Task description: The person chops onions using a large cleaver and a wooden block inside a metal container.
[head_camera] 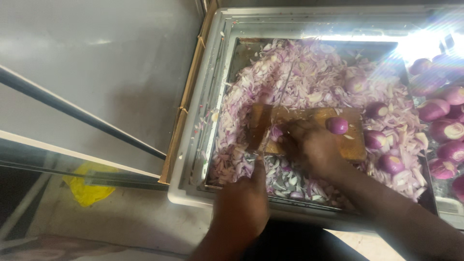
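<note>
My left hand (244, 203) grips the handle of a broad knife (258, 126), whose blade stands on the left end of a wooden cutting board (355, 145). My right hand (311, 145) presses down on onion pieces (276, 132) right beside the blade. A peeled purple onion half (337, 125) lies on the board just past my right fingers. The board rests in a metal tray (246, 48) heaped with chopped onion (309, 72).
Whole peeled purple onions (437, 108) are piled at the tray's right side, some among the chopped pieces. The tray sits in a white-rimmed counter (193, 145). A grey wall and dark rail are on the left, with a yellow bag (89, 186) on the floor below.
</note>
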